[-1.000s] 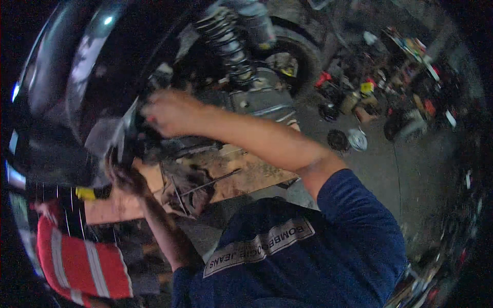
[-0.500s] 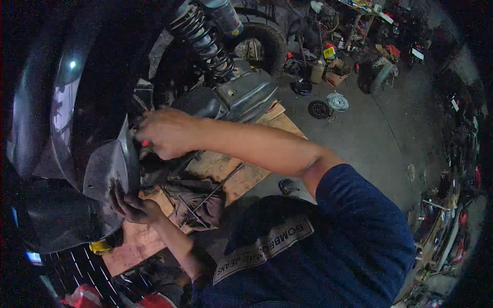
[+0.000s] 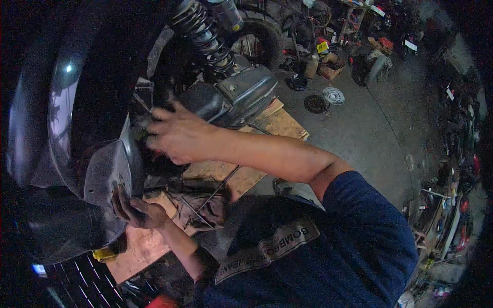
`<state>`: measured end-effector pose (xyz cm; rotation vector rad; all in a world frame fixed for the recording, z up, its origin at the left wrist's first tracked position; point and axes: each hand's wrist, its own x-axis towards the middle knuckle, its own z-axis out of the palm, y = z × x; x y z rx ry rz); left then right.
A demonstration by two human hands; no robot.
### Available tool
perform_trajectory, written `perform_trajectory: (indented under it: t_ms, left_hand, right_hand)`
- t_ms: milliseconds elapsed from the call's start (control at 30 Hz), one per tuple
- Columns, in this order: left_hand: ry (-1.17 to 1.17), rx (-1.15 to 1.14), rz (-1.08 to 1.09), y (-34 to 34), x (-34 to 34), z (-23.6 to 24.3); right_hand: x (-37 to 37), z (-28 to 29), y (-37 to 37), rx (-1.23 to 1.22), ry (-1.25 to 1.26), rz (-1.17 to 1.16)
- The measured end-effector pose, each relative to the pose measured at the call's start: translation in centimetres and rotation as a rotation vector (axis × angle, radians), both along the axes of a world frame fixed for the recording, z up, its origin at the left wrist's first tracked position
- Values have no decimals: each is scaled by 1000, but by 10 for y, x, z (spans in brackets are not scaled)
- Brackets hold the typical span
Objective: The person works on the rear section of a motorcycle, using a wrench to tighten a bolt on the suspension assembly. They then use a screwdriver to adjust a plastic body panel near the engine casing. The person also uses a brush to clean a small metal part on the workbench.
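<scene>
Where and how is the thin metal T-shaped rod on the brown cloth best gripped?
Probably mid-stem on the thin metal T-shaped rod, from above on the person's right: the straight stem slants over the crumpled brown cloth, while its crossbar lies nearer the left hand.

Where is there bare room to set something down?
Bare: grey floor between the wooden board, pale disc and blue sleeve; the board's right end, past the black casing. Crowded: around the dark cloth and crossed rods, and by the cardboard box.
</scene>
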<state>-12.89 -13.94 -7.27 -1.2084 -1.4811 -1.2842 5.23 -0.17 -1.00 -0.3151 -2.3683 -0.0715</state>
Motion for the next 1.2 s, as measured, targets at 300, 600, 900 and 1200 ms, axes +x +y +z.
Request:
perform_trajectory:
  t_ms: [300, 600, 900, 1200]
  left_hand:
    - [103, -33, 106, 2, -13, -6]
    - [218, -6, 190, 4, -13, -7]
    - [246, 5, 308, 5, -28, -23]
    - [188, 18, 371, 5, -28, -22]
  right_hand:
    - [-6, -2, 10, -2, 10, 4]
    - [-3, -2, 18, 4, 53, 58]
    - [-5, -12, 27, -75, 171, 151]
    - [-1, -12, 13, -118, 186, 104]
